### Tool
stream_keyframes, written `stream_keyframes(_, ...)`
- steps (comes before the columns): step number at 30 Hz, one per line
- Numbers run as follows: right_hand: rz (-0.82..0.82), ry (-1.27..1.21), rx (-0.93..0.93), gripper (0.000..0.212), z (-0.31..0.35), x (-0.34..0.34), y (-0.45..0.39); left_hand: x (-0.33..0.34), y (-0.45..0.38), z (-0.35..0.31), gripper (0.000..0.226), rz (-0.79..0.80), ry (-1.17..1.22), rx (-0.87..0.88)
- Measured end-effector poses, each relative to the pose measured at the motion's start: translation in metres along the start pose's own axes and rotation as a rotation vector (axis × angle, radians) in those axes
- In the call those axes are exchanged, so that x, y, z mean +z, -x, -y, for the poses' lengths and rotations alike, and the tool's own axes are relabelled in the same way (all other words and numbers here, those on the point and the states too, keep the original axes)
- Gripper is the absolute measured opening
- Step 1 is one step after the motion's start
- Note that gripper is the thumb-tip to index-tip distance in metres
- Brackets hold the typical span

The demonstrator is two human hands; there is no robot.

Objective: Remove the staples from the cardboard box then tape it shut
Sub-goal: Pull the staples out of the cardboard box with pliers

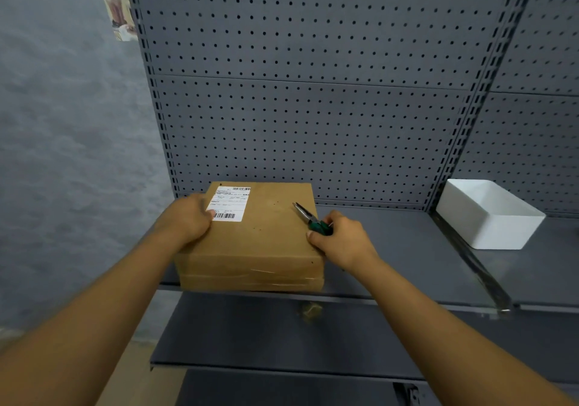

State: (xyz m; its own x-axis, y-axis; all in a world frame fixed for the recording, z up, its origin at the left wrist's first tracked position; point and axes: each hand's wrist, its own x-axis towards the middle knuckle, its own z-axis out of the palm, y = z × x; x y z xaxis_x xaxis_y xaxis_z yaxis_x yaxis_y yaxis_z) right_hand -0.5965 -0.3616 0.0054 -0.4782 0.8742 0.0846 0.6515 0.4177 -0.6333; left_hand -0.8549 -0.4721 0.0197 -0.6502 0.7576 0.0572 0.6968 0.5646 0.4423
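The right hand (340, 237) is curling its fingers round the green handles of a pair of needle-nose pliers (308, 216), the thumb pressing on the near right edge of the cardboard box (260, 233). The pliers' thin metal tips are pointing up and to the left, lying over the right part of the box top. The left hand (191, 219) is gripping the box at its left top edge, fingers bent over onto the top, their tips touching the lower left corner of the white shipping label (229, 203) with its barcodes. The box is sitting flat between the two hands, on the front part of a grey metal shelf (391, 249), its near face crossed by clear tape. To the right, well apart from the box, a white rectangular tub (488, 217) is standing on the neighbouring shelf section. Behind everything a grey pegboard panel (313, 92) is rising, and a lower shelf (266, 336) is showing under the box
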Motion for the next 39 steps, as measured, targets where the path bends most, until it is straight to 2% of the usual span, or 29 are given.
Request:
stream_keyframes(2,-0.021,-0.053,0.015,0.03,-0.005,-0.003,0.004,0.003,0.001,-0.011,0.045,-0.074,-0.11,0.111)
stream_keyframes(4,-0.06,-0.083,0.015,0.03,-0.009,-0.009,0.009,0.006,0.007,-0.031,0.038,-0.113,-0.097,0.216)
stream_keyframes(6,-0.099,-0.069,0.014,0.031,-0.014,-0.02,0.015,0.011,0.014,-0.056,0.028,-0.139,-0.098,0.345)
stream_keyframes(9,-0.133,0.002,0.029,0.029,-0.027,-0.044,0.024,0.019,0.026,-0.096,0.026,-0.125,-0.169,0.483)
stream_keyframes(14,-0.227,0.219,0.052,0.035,-0.057,-0.093,0.04,0.034,0.04,-0.157,0.031,-0.113,-0.341,0.676)
stream_keyframes(19,-0.315,0.241,0.109,0.033,-0.106,-0.145,0.063,0.057,0.06,-0.23,0.037,-0.137,-0.469,0.83)
stream_keyframes(24,-0.359,0.282,0.17,0.029,-0.175,-0.204,0.09,0.096,0.098,-0.314,0.036,-0.119,-0.512,0.952)
stream_keyframes(32,-0.364,0.239,0.213,0.031,-0.295,-0.303,0.13,0.166,0.164,-0.446,0.039,-0.142,-0.487,1.012)
stream_keyframes(39,-0.386,0.191,0.256,0.033,-0.374,-0.366,0.132,0.211,0.182,-0.548,0.04,-0.136,-0.433,1.106)
